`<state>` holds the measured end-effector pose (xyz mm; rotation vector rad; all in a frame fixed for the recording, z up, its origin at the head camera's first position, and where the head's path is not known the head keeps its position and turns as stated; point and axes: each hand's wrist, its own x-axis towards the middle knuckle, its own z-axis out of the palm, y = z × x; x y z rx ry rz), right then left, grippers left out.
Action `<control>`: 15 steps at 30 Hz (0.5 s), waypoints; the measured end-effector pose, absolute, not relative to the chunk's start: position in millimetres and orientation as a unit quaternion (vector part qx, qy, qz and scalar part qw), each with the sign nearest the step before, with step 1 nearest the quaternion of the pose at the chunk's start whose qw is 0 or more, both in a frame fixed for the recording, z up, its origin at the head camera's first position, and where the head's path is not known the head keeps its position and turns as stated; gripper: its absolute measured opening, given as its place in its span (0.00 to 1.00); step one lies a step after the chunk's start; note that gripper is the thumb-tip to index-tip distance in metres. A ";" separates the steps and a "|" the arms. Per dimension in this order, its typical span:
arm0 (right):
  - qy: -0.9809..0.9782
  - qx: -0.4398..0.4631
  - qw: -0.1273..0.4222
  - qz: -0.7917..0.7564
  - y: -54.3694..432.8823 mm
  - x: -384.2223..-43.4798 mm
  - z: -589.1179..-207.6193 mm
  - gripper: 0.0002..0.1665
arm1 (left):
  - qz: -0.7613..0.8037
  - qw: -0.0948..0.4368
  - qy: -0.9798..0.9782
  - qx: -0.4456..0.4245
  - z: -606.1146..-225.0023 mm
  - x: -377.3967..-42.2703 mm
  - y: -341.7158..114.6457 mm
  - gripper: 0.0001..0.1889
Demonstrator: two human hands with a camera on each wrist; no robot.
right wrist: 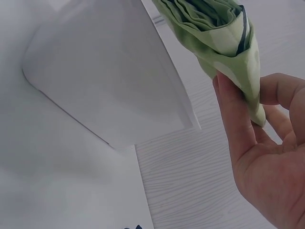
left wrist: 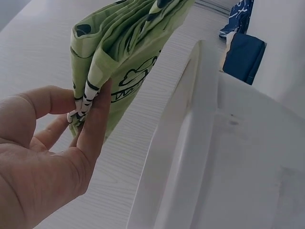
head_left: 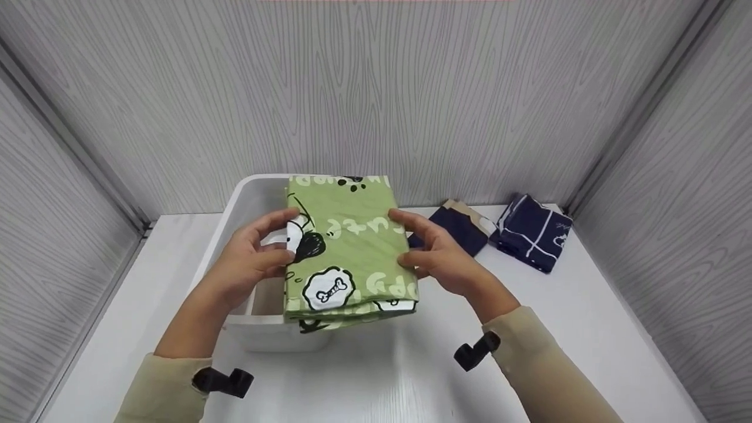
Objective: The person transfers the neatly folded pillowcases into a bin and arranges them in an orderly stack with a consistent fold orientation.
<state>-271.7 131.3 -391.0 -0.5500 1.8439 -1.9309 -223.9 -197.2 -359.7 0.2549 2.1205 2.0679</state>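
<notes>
Green folded cloth [head_left: 352, 247] held up between the person's two hands, clear of the table [head_left: 558, 341]. Seen from the head it covers the right part of the white bin [head_left: 276, 339]; its exact height over the rim I cannot tell.

Left hand [head_left: 252, 258]: fingers [left wrist: 93, 129] pinched on one side edge, layers caught between them. Right hand [head_left: 440, 258]: fingers likewise clamped on the opposite edge. Middle of the cloth has no hand under it.

Risks, my judgement:
1. Unfolding. Near edge shows loose layers, the lowest sagging out of line. If the pinch catches only the outer layers, the inner ones could slip and drop.
2. Buckling. Support is at the sides only; hands drawing closer would bow the stack, hands pulling apart would strain the folds.
3. Snagging. Bin's right rim is hidden behind the cloth in the head view. A low pass there could hook the hanging layer and drag the fold open.
4. Tilting. One hand easing sooner than the other would skew the bundle.

Navy-and-tan cloth [head_left: 458, 232] and navy cloth with white lines [head_left: 531, 235] lie off to the right, little exposed unless the right forearm swings wide.
</notes>
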 end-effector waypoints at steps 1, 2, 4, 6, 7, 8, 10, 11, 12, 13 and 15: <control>0.661 -0.197 0.207 -0.694 130.6 -272.0 -391.3 0.47 | 0.693 0.084 0.711 0.086 -359.7 -224.6 -197.8 0.38; 0.660 -0.197 0.208 -0.694 130.2 -272.4 -391.9 0.47 | 0.692 0.085 0.711 0.086 -359.8 -225.2 -198.3 0.38; 0.660 -0.195 0.208 -0.695 129.9 -272.8 -392.3 0.47 | 0.692 0.088 0.711 0.087 -360.0 -226.2 -199.0 0.38; 0.662 -0.194 0.205 -0.694 129.8 -273.7 -392.3 0.47 | 0.692 0.089 0.710 0.089 -360.0 -227.3 -199.4 0.38; 0.663 -0.194 0.204 -0.693 129.2 -273.9 -392.5 0.47 | 0.693 0.090 0.709 0.090 -360.2 -227.8 -200.1 0.38; 0.665 -0.194 0.204 -0.692 128.6 -274.2 -392.5 0.47 | 0.694 0.090 0.709 0.090 -360.3 -228.2 -200.9 0.38; 0.667 -0.194 0.203 -0.690 127.0 -274.8 -392.2 0.47 | 0.696 0.092 0.707 0.091 -360.5 -229.1 -202.5 0.37; 0.667 -0.194 0.203 -0.690 126.1 -275.1 -392.1 0.47 | 0.696 0.092 0.706 0.091 -360.6 -229.5 -203.6 0.37; 0.667 -0.194 0.204 -0.690 125.1 -275.3 -391.9 0.47 | 0.696 0.093 0.706 0.092 -360.6 -229.8 -204.6 0.37; 0.667 -0.194 0.204 -0.689 123.8 -275.7 -391.7 0.47 | 0.695 0.093 0.707 0.092 -360.6 -230.1 -206.0 0.37; 0.666 -0.193 0.206 -0.690 120.9 -276.4 -391.4 0.47 | 0.692 0.093 0.710 0.092 -360.4 -230.3 -208.8 0.37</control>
